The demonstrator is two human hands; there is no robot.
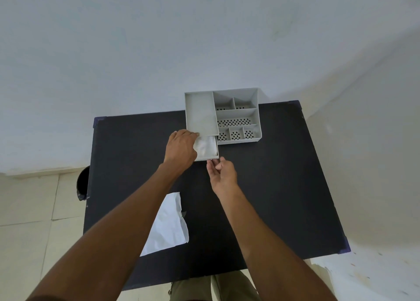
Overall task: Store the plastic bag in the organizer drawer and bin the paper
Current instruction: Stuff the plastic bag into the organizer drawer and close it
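Note:
A grey organizer (237, 113) with several perforated compartments stands at the far middle of the black table (272, 187). Its drawer (210, 158) is pulled out toward me, and a crumpled clear plastic bag (206, 146) lies inside it. My left hand (180, 148) rests palm down on the drawer's left side, fingers over the bag's edge. My right hand (221, 172) is palm up at the drawer's front edge, fingertips touching the front. A white sheet of paper (168, 227) lies flat on the near left of the table, partly hidden by my left forearm.
A dark bin (82, 182) stands on the tiled floor just beyond the table's left edge. White walls close in behind the table and on the right. My legs show below the table's near edge.

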